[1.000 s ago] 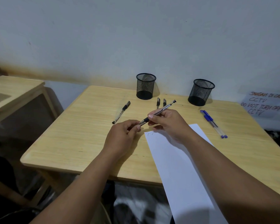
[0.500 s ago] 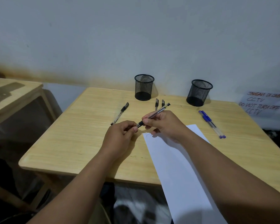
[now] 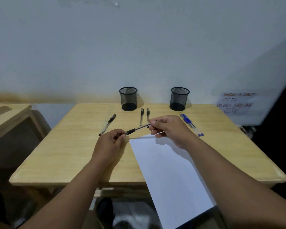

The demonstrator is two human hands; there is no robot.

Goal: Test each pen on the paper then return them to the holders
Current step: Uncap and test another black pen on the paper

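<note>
The pen (image 3: 137, 128) held between both hands has a clear barrel and black grip. Beyond it lie three black-capped pens (image 3: 142, 116), clear-bodied. To the right, two blue pens (image 3: 191, 124). Two black mesh holders (image 3: 128, 98) stand farther back. White paper (image 3: 168, 171) lies below, on a pale wood-grain table (image 3: 69, 146). The wall sign (image 3: 236, 103) has red lettering
</note>
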